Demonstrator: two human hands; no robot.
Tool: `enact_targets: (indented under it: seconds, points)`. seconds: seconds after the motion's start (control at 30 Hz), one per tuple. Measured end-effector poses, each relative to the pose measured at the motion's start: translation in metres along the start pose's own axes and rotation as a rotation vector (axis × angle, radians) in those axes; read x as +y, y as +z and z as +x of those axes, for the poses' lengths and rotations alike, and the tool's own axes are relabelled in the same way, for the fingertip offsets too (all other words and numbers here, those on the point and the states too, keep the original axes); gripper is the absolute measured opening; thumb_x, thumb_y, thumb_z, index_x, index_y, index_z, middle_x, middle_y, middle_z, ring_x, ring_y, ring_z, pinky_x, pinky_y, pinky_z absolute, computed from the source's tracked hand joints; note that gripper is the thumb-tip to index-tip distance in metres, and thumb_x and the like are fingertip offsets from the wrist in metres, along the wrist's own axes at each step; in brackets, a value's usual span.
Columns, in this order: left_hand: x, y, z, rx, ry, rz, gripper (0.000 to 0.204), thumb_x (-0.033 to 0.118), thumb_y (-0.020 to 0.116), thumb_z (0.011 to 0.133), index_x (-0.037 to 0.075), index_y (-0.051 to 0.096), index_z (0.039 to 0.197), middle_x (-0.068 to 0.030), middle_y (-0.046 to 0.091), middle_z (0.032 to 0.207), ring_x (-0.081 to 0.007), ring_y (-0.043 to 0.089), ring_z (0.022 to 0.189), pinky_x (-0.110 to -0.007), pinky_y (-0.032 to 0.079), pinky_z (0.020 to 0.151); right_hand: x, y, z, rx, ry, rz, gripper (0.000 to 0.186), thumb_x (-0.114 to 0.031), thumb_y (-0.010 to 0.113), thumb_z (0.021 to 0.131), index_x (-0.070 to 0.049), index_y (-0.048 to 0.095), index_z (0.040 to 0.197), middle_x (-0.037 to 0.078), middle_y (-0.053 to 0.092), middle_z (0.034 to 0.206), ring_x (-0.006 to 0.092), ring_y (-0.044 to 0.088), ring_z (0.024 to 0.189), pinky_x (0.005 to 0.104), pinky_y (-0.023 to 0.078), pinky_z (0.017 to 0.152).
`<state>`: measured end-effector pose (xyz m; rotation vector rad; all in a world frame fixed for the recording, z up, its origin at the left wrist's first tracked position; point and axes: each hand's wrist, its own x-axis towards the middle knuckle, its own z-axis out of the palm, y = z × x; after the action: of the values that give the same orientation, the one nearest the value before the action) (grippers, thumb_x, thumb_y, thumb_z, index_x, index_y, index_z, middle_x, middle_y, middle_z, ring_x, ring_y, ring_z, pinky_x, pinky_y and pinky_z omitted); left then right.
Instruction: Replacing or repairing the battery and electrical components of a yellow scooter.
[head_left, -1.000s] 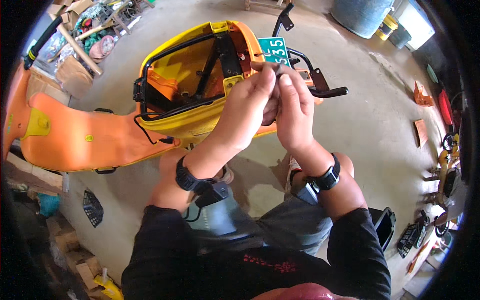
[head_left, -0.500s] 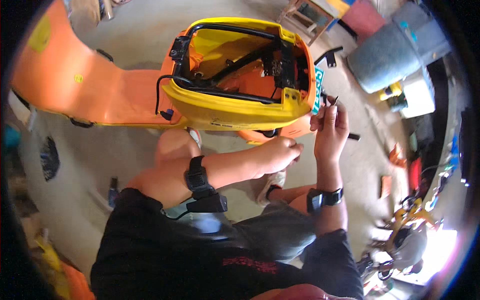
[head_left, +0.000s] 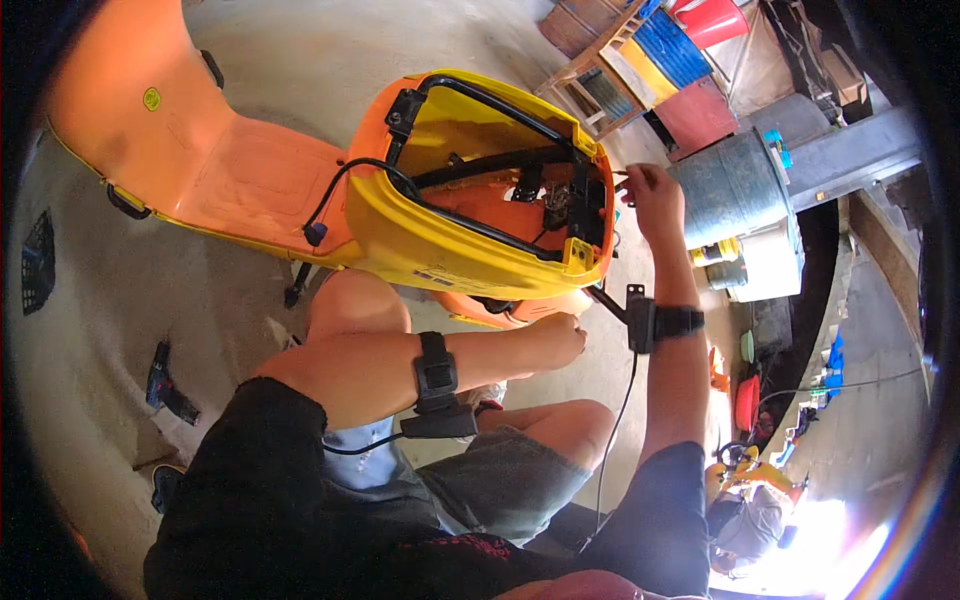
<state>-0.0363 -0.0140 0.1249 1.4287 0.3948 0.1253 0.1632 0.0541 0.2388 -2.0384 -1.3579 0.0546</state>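
Scooter (head_left: pixel 470 240) in orange and yellow sits on the floor (head_left: pixel 270 420), with its long orange step and front part off to the left and its open, seatless part in the middle, ahead of the person's bent knees. A black frame (head_left: pixel 468 222) goes around the big hole, and you can see down into the body. A black cable (head_left: pixel 352 163) loops over the side near the step, and a dark plug (head_left: pixel 316 234) is on its end. The right grip (head_left: pixel 656 200) is up by the back end of the scooter, just beside the rim. Its fingers are bent and the tips are close together; something small and dark shows there, too tiny to name, and I cannot tell how well it is held. The left grip (head_left: pixel 560 342) is lower down, near the yellow side, curled up in a fist, and I cannot tell if anything is hidden inside. Each arm wears a black strap with a little box, one on the left arm (head_left: pixel 437 372) and one on the right arm (head_left: pixel 680 322). A dark drill (head_left: pixel 172 385) lies on the floor to the left, and a black basket (head_left: pixel 38 262) is farther off at the edge. Past the right grip are a big blue-grey tub (head_left: pixel 735 190), a yellow pail (head_left: pixel 714 251) and, farther back, a red bucket (head_left: pixel 708 22)
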Motion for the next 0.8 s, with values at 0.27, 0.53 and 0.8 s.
enact_targets:
  seconds: [0.27, 0.53, 0.8]
  points:
    - [-0.007, 0.01, 0.005, 0.037, 0.027, 0.126, 0.035, 0.028, 0.047, 0.091, -0.004, 0.06, 0.096, -0.0228, 0.064, 0.094, -0.0334, 0.061, 0.091, -0.041, 0.045, 0.083, -0.006, 0.017, 0.035, 0.014, -0.069, -0.618, 0.037, -0.043, 0.051, 0.089, -0.008, 0.065, 0.088, 0.021, 0.065, 0.08, 0.0402, 0.063, 0.08, 0.049, 0.049, 0.072]
    - [-0.013, 0.012, 0.009, 0.043, 0.089, 0.188, 0.034, 0.026, 0.048, 0.089, -0.004, 0.062, 0.091, -0.0262, 0.063, 0.094, -0.0375, 0.06, 0.092, -0.044, 0.045, 0.083, -0.009, 0.02, 0.044, -0.036, -0.078, -0.731, 0.053, -0.048, 0.043, 0.092, -0.002, 0.065, 0.078, 0.019, 0.063, 0.068, 0.0336, 0.063, 0.061, 0.0433, 0.049, 0.064]
    - [-0.011, 0.02, 0.015, 0.059, 0.137, 0.205, 0.034, 0.027, 0.048, 0.089, -0.004, 0.062, 0.09, -0.0266, 0.063, 0.093, -0.0389, 0.06, 0.092, -0.045, 0.045, 0.083, 0.021, 0.011, 0.07, -0.196, -0.311, -1.075, 0.049, -0.041, 0.035, 0.095, -0.002, 0.063, 0.088, 0.021, 0.065, 0.086, 0.0336, 0.065, 0.079, 0.0444, 0.052, 0.069]
